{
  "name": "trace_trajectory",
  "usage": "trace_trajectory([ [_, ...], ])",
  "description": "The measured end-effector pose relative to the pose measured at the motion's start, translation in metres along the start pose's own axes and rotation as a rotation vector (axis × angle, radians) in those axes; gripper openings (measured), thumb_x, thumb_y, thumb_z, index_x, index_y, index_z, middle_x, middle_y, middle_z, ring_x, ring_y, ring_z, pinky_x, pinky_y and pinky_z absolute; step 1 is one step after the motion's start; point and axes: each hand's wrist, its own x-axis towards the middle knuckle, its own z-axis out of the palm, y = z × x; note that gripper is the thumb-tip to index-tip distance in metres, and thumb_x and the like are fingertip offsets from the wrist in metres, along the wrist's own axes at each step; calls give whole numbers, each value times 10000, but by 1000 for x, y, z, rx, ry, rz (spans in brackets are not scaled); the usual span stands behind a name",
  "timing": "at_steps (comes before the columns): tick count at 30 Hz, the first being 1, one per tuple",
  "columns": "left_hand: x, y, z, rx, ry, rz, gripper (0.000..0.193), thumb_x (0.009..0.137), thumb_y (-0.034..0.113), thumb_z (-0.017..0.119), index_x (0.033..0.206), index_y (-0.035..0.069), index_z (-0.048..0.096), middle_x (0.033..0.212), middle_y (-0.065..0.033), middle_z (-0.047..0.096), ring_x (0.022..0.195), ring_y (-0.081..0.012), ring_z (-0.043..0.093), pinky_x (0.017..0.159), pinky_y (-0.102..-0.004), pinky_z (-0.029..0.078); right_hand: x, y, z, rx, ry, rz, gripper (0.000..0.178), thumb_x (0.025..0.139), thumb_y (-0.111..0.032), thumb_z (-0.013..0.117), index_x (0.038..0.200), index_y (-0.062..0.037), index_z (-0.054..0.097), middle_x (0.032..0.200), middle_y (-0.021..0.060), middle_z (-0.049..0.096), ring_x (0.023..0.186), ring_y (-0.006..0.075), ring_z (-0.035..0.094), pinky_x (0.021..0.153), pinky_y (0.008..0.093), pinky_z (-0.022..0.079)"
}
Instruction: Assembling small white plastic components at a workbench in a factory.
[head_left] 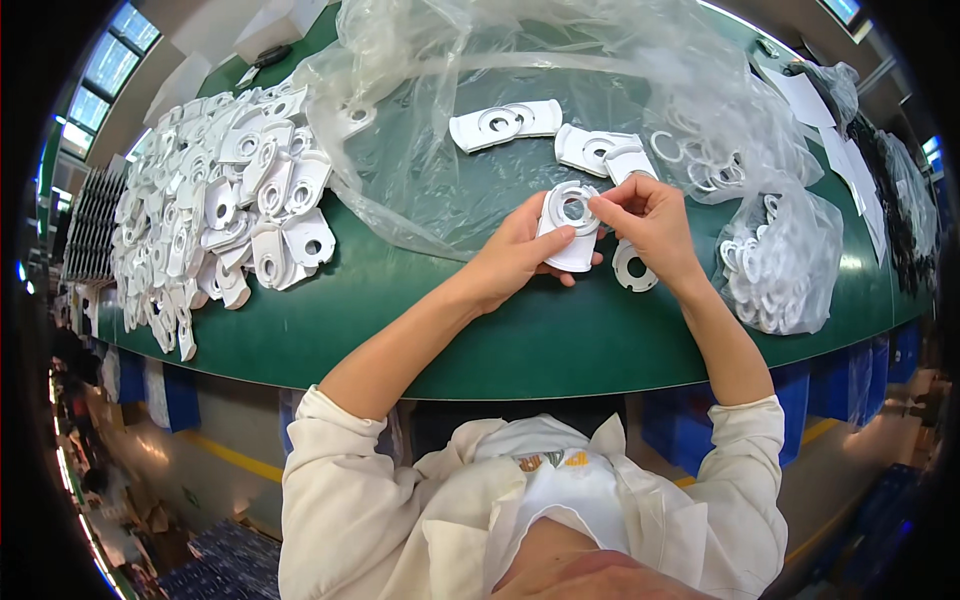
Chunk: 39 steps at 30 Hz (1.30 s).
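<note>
My left hand point(510, 248) is closed round a white plastic plate point(568, 258) with a rounded end and a round hole, held just above the green table. A white ring point(573, 190) lies round the hole. The fingers of my right hand point(652, 222) pinch at the ring's right side; their tips partly cover it. Under my right hand, another white piece point(632, 272) with a round hole lies on the table. Beyond my hands are more white plates, one pair point(506, 124) overlapping at the back and a second group point(597, 150) nearer.
A large heap of white plates point(225, 215) covers the table's left side. Clear plastic sheeting point(420, 190) spreads across the back, with loose white rings point(700, 165) at its right. A clear bag of rings point(780, 265) sits right of my hands. Blue bins point(680, 425) stand below the table edge.
</note>
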Motion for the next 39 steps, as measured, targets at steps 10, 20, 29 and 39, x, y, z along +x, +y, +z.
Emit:
trace_trajectory([
  [10,-1,-2,-3,359,27,210,300,890,99,533,1178,29,485,950,-116,655,807,-205,678,630,-309,507,1,5,10,5,-20,-177,114,858,-93,662,915,-1,628,823,11,594,744,58,538,669,197,469],
  [20,-3,-3,-1,881,190,413,205,926,209,540,988,17,506,755,-201,618,706,-403,599,604,-444,437,0,11,1,-314,-176,-427,90,866,-96,636,894,-11,630,782,54,602,671,159,549,627,273,437],
  [29,-4,1,2,990,209,461,179,931,195,507,861,30,507,705,-199,568,676,-411,556,581,-459,402,1,12,2,-414,-193,-567,60,853,-58,620,846,-7,589,760,103,567,682,269,548,618,336,433],
  [39,-4,0,-3,1145,212,497,207,923,190,517,837,2,508,665,-187,505,606,-360,488,559,-374,387,-3,10,6,-464,-210,-549,100,889,-88,593,834,-9,568,730,84,546,636,205,526,582,304,415],
])
